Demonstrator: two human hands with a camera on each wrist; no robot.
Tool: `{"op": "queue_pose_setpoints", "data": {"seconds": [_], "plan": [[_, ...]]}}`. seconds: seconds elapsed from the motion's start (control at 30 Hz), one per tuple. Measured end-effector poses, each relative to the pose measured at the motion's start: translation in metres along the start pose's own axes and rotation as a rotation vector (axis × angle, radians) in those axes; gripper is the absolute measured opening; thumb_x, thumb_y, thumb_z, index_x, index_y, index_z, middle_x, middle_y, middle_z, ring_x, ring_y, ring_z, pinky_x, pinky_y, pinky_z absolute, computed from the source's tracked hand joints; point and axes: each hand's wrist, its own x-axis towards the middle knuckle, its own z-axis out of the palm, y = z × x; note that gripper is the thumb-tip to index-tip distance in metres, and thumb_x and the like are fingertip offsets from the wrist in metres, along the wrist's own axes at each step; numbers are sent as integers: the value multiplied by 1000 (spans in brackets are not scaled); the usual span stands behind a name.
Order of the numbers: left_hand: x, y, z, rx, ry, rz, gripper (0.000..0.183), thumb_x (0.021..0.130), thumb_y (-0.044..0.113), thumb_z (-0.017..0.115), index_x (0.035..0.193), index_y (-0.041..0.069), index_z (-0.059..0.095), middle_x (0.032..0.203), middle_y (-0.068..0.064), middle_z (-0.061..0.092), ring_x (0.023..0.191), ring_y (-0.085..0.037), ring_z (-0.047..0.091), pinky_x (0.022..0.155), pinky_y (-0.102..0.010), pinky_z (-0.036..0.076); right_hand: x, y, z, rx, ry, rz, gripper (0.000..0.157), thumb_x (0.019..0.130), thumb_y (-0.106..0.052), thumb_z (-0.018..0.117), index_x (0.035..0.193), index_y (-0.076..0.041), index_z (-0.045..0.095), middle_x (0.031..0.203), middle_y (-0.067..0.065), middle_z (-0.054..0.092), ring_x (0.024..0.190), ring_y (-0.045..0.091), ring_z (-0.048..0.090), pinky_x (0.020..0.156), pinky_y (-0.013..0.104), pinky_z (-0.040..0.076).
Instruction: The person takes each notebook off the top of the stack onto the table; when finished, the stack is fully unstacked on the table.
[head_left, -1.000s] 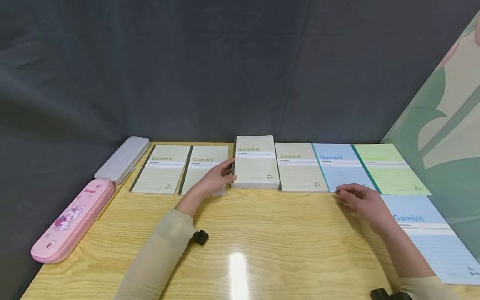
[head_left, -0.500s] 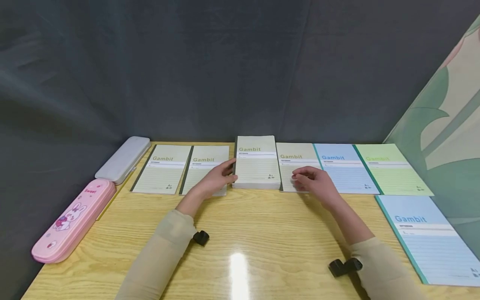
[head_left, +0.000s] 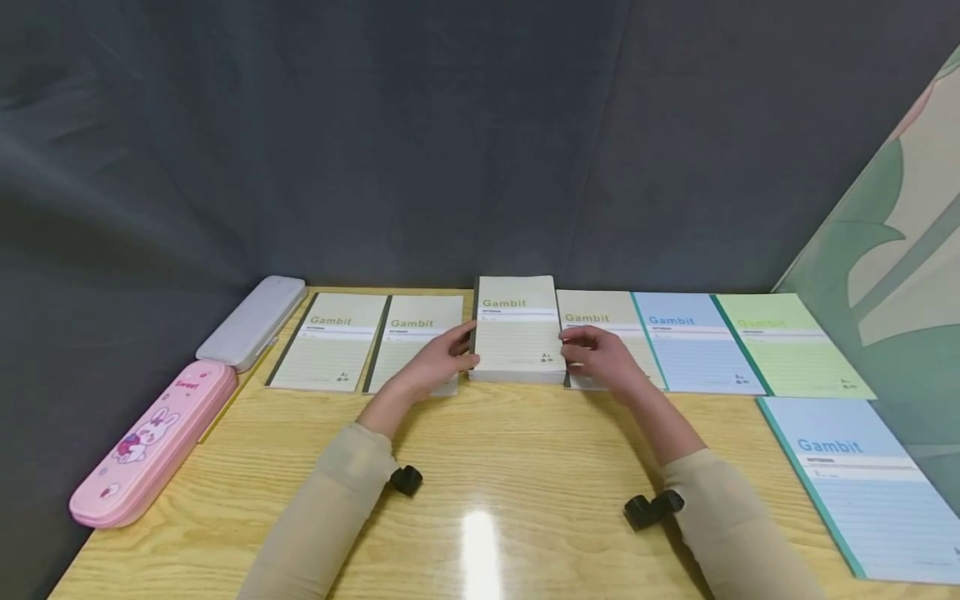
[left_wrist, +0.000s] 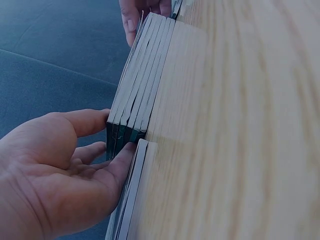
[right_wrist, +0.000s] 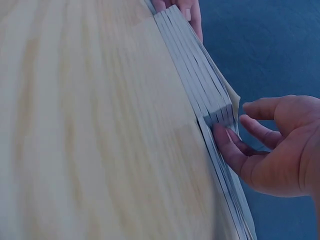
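Observation:
A thick stack of notebooks (head_left: 517, 337) with a cream Gambit cover on top stands at the middle of the back row. My left hand (head_left: 437, 362) touches its dark spine side with relaxed fingers. In the left wrist view, the left hand (left_wrist: 65, 165) has fingertips right at the stack's corner (left_wrist: 140, 75). On the opposite side my right hand (head_left: 603, 358) has its fingers slightly bent, fingertips at the stack's right edge. The right wrist view shows one finger of the right hand (right_wrist: 275, 145) close against the layered page edges (right_wrist: 197, 65).
Two cream notebooks (head_left: 326, 342) lie left of the stack. A cream notebook (head_left: 600, 304), a blue one (head_left: 697, 350) and a green one (head_left: 795, 350) lie right. Nearer is a larger-looking blue notebook (head_left: 862, 492). A pink pencil case (head_left: 153, 442) and a white case (head_left: 255, 321) line the left edge.
My right hand has moved left from the blue notebook, over the cream one, to the right side of the stack. The left hand has stayed at the stack's left side.

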Motion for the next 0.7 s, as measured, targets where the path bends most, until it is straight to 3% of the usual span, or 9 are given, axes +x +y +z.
{"op": "queue_pose_setpoints", "data": {"seconds": [0.17, 0.37, 0.7], "plan": [[0, 1, -1, -6, -9, 3, 70, 104, 14, 59, 163, 21, 22, 165, -8, 24, 150, -23, 28, 112, -40, 40, 7, -3, 7, -134, 49, -5, 33, 99, -11, 65, 129, 4, 63, 118, 19, 62, 95, 22, 62, 79, 33, 60], [-2, 3, 0, -2, -16, 1, 70, 105, 14, 59, 163, 21, 22, 165, -8, 24, 150, -24, 27, 113, -40, 40, 9, -3, 12, -257, 105, -10, 31, 97, -14, 70, 125, 0, 67, 115, 18, 64, 84, 23, 64, 68, 29, 55], [-3, 4, 0, 15, -21, 16, 70, 104, 14, 60, 163, 18, 22, 166, -10, 23, 150, -26, 26, 113, -41, 39, 9, 0, 11, -306, 134, -37, 28, 98, -8, 68, 124, 3, 68, 108, 16, 63, 82, 25, 62, 64, 28, 52]]}}
